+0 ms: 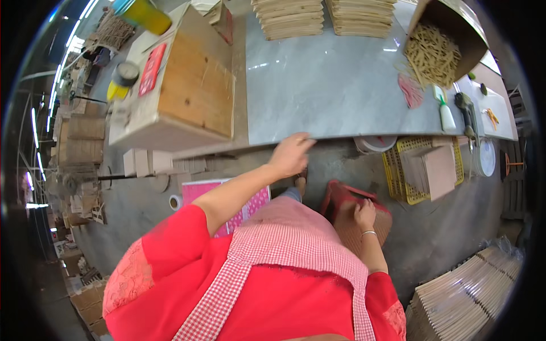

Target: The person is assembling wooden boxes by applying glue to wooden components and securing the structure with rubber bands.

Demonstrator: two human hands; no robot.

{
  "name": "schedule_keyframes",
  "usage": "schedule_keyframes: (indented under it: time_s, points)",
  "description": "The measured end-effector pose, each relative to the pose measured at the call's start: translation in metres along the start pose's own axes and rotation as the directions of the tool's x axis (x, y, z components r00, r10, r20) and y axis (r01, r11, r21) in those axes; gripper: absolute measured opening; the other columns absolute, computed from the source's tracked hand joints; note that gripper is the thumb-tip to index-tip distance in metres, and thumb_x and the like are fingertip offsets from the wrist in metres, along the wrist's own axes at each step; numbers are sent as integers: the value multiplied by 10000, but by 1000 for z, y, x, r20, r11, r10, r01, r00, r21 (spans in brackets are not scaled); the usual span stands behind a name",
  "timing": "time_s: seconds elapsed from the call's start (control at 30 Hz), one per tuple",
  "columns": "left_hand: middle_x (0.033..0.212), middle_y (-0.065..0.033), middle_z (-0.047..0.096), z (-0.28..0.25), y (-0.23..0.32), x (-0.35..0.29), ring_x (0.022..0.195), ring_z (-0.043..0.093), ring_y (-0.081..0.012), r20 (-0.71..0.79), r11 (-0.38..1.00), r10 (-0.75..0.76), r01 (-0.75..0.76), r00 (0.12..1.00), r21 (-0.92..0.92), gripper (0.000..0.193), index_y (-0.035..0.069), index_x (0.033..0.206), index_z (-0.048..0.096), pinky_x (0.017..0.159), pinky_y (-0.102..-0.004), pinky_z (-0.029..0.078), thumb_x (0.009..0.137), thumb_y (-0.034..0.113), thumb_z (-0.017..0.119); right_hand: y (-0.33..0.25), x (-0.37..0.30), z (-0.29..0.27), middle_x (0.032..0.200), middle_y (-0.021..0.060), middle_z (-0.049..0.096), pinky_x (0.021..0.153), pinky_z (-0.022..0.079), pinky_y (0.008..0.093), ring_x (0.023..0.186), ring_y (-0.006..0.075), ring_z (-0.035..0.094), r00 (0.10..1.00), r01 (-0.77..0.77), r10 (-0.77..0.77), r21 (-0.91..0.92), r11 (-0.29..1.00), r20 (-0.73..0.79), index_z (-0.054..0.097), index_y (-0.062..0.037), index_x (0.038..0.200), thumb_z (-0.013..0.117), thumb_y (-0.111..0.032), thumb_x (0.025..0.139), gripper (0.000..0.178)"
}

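Note:
My left hand (291, 154) is at the near edge of the grey-topped table (324, 85). Its fingers are loosely bent and apart, a little blurred, and no object shows clearly in them. Lower and to the right, my right hand (365, 216) has its fingers curled over the top of a red stool or chair (335, 193) with a brown woven-looking panel (348, 227). Part of that seat is hidden behind my apron (296, 233) and hand.
Wooden-strip stacks (289, 20) stand at the table's back. A box of pale strips (433, 54), pink cloth (410, 91) and white bottle (446, 116) lie right. A wooden box (196, 79) stands left. Below are a yellow crate (393, 176), pink box (250, 213) and bundled strips (466, 290).

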State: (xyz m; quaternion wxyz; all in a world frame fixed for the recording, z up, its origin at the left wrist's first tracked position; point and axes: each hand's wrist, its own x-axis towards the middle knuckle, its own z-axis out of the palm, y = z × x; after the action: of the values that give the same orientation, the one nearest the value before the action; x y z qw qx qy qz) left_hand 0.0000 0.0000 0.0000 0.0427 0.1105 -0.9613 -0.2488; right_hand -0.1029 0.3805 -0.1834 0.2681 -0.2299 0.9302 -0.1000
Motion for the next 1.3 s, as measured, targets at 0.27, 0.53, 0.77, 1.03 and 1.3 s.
schedule_keyframes:
  time_s: [0.27,0.53,0.77,1.03,1.3]
  points:
    - [1584,-160,275,46,-61,208,1482,198,-359,302,916,354,-393,885,80,921,58,1495,354,1169,-561,217,751,444,735,-30,125,-8,1428,180,515,1130,299,544,1375,367,418,808,-56,198,-261,964,555,467,-52,1422,351,-475,998,610]
    - [1586,-137,291,53,-67,221,1466,243,-370,396,963,264,-264,879,-58,934,92,1487,381,1149,-582,234,715,457,761,62,175,40,1489,187,450,1175,178,602,1412,451,336,651,-101,316,-333,937,690,485,-122,1438,268,-531,996,640]
    - [1576,-87,322,60,-77,214,1447,292,-322,460,957,274,-287,845,-42,781,160,1471,422,1123,-568,241,794,437,695,-51,276,-40,1311,204,590,1065,367,530,1274,413,496,726,-8,116,-161,987,677,630,-134,1258,419,-419,961,463]
    - [1610,-57,267,62,-75,208,1482,231,-294,478,961,237,-276,846,12,875,172,1514,350,1165,-548,149,790,544,671,-56,324,-76,1196,204,643,955,459,491,1146,395,584,886,-53,62,-33,998,460,677,-108,1141,488,-323,926,359]
    - [1606,-93,257,60,-72,212,1481,223,-322,453,969,233,-242,861,-38,911,132,1518,331,1137,-571,228,768,466,728,-66,259,-248,824,177,652,605,500,400,660,343,634,998,65,-60,161,985,-33,684,4,913,636,-64,846,107]
